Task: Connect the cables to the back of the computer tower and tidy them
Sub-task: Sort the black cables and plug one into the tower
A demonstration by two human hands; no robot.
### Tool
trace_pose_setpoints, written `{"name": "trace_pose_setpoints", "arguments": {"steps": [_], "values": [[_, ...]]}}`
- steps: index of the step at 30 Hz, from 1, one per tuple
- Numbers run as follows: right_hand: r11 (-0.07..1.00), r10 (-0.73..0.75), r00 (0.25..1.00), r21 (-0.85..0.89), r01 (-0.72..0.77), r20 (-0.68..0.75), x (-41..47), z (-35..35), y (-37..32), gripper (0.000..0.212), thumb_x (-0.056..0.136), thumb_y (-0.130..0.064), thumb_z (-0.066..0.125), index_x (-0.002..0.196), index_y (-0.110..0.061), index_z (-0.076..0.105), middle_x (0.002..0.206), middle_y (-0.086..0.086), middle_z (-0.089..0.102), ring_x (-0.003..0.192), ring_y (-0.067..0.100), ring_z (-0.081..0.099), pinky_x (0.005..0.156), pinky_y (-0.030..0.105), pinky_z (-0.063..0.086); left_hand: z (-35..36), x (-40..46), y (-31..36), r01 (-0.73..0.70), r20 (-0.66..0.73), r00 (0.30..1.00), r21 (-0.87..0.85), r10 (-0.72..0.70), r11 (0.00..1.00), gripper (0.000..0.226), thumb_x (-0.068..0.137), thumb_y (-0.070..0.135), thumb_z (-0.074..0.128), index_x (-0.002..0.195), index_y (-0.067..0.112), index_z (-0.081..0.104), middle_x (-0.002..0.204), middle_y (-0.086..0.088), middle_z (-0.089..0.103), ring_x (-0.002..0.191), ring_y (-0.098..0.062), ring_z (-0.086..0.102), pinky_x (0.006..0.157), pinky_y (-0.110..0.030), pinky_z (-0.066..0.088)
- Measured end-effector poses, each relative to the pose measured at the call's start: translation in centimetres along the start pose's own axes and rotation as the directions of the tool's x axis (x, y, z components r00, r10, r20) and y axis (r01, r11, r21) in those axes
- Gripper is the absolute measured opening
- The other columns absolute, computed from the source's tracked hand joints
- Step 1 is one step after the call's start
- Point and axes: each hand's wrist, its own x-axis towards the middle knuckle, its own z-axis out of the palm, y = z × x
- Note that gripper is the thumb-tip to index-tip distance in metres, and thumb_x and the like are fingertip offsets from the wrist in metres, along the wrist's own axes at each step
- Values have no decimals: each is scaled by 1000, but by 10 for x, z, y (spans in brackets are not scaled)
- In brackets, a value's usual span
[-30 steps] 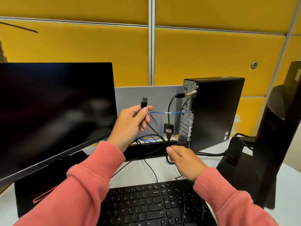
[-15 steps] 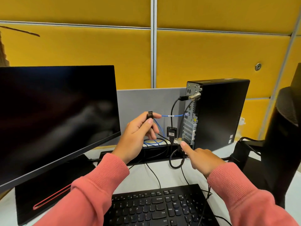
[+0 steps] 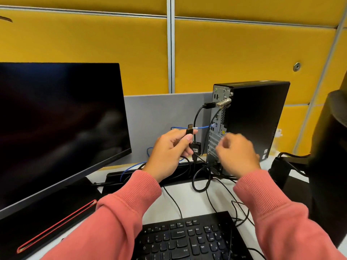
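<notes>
The black computer tower (image 3: 257,119) stands upright on the desk, its back panel (image 3: 217,117) facing left. A blue cable (image 3: 201,127) and a black cable (image 3: 197,115) are plugged into that panel. My left hand (image 3: 169,152) pinches a black USB plug (image 3: 189,130) between thumb and forefinger, metal end up, a short way left of the panel. My right hand (image 3: 236,154) is raised in front of the panel's lower half, motion-blurred, fingers loosely bent, with nothing seen in it. It hides the lower ports.
A dark monitor (image 3: 56,119) fills the left side and a black keyboard (image 3: 187,239) lies at the near edge. Loose black cables loop on the desk (image 3: 201,181) below the tower. A second monitor's back (image 3: 330,156) stands at the right. A grey divider (image 3: 159,117) stands behind.
My right hand has lifted off the desk and come up in front of the tower's back panel. My left hand with the USB plug has shifted right, closer to the panel.
</notes>
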Motion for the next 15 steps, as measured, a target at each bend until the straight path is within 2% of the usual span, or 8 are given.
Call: {"name": "trace_pose_setpoints", "arguments": {"steps": [1, 3, 5, 6, 8, 10, 12, 15], "values": [[995, -23, 992, 91, 35, -122, 9, -4, -5, 3, 90, -27, 56, 90, -28, 59, 106, -5, 52, 104, 22, 45, 89, 42, 32, 4, 5, -4, -7, 4, 1000, 18, 7, 1000, 26, 105, 9, 52, 120, 15, 73, 92, -1, 60, 70, -14, 66, 71, -32, 57], [960, -41, 935, 246, 135, -353, 28, -10, -20, 15, 87, -24, 60, 100, -31, 59, 115, -6, 48, 109, 19, 43, 87, 40, 28, 8, 16, -11, -23, 3, 1000, 71, 23, 997, 24, 104, 13, 55, 118, 14, 75, 88, 4, 62, 71, -10, 64, 69, -29, 53], [898, -6, 837, 365, 245, -547, 56, -13, -36, 28, 85, -27, 61, 112, -32, 57, 127, -6, 47, 118, 16, 43, 95, 42, 31, 10, 29, -16, -48, -19, 999, 136, 51, 990, 21, 102, 17, 60, 112, 16, 78, 81, 10, 65, 73, -7, 62, 71, -24, 48], [886, -2, 794, 366, 283, -608, 68, -14, -41, 33, 85, -30, 60, 118, -32, 56, 133, -6, 46, 124, 16, 43, 100, 43, 29, 10, 34, -17, -53, -30, 998, 147, 58, 988, 19, 101, 18, 63, 108, 17, 79, 80, 10, 67, 74, -7, 62, 73, -25, 49], [909, -55, 768, 287, 303, -638, 96, -11, -44, 41, 88, -35, 55, 129, -34, 54, 146, -7, 42, 135, 13, 38, 106, 44, 23, 12, 46, -17, -54, -47, 997, 155, 62, 986, 14, 97, 17, 67, 101, 18, 81, 79, 4, 74, 76, -11, 66, 76, -28, 54], [927, -118, 790, 219, 306, -602, 120, -4, -39, 42, 94, -38, 48, 135, -32, 53, 151, -9, 42, 144, 11, 31, 112, 47, 18, 14, 56, -19, -51, -74, 995, 202, 68, 978, 8, 93, 14, 72, 95, 18, 79, 77, -1, 75, 74, -14, 68, 73, -25, 55], [926, -163, 782, 181, 332, -601, 136, 4, -29, 36, 97, -37, 43, 129, -29, 58, 146, -9, 49, 146, 11, 27, 113, 47, 16, 15, 68, -25, -49, -99, 992, 276, 79, 960, 5, 91, 17, 75, 92, 21, 77, 76, 1, 73, 73, -16, 66, 71, -29, 56], [912, -192, 719, 149, 382, -668, 146, 9, -17, 25, 98, -33, 44, 114, -27, 62, 129, -6, 57, 135, 15, 36, 104, 44, 22, 13, 83, -35, -84, -67, 991, 376, 118, 923, 7, 93, 20, 71, 95, 25, 76, 80, 7, 71, 77, -12, 64, 75, -35, 56]]}}
